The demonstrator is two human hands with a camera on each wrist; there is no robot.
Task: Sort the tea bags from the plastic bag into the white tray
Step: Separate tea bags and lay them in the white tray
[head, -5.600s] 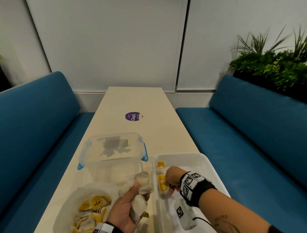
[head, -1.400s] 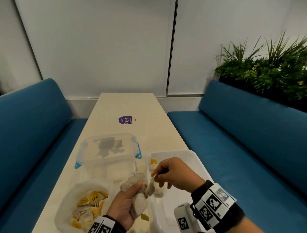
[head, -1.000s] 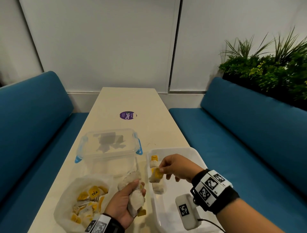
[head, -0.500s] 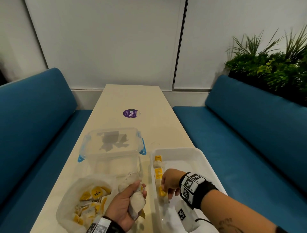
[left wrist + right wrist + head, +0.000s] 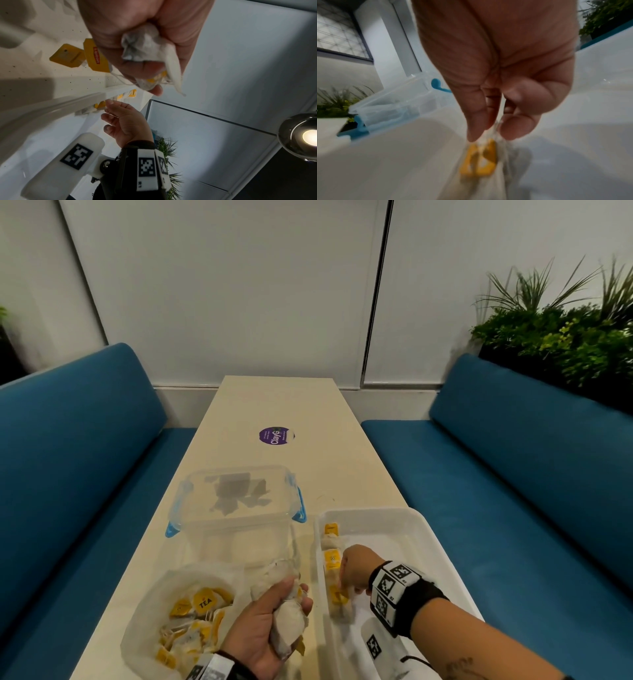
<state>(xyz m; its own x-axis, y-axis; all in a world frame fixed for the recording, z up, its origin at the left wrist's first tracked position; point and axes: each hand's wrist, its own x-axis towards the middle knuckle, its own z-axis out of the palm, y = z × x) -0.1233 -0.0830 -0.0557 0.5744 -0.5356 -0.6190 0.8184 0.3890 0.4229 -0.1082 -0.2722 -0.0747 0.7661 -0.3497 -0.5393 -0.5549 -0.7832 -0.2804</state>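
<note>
My left hand (image 5: 265, 616) curls round a bunch of tea bags (image 5: 287, 616) above the worktop (image 5: 274, 405), beside the plastic bag (image 5: 150, 604) holding more. My right hand (image 5: 354, 568) is low in the white tray (image 5: 411, 529), thumb and fingertips (image 5: 511, 129) pinching a yellow-tagged tea bag (image 5: 481, 165) at the near end of the row along the tray's left wall.

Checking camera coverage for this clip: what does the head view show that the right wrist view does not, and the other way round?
Only the head view shows the left hand gripping a bunch of tea bags, the plastic bag with more inside, the purple sticker, the blue benches and the row of tea bags already along the tray's left side. Only the right wrist view shows the right hand's fingertips pinching a tea bag from above, though blurred. Both show the right hand, the white tray and the clear container.
</note>
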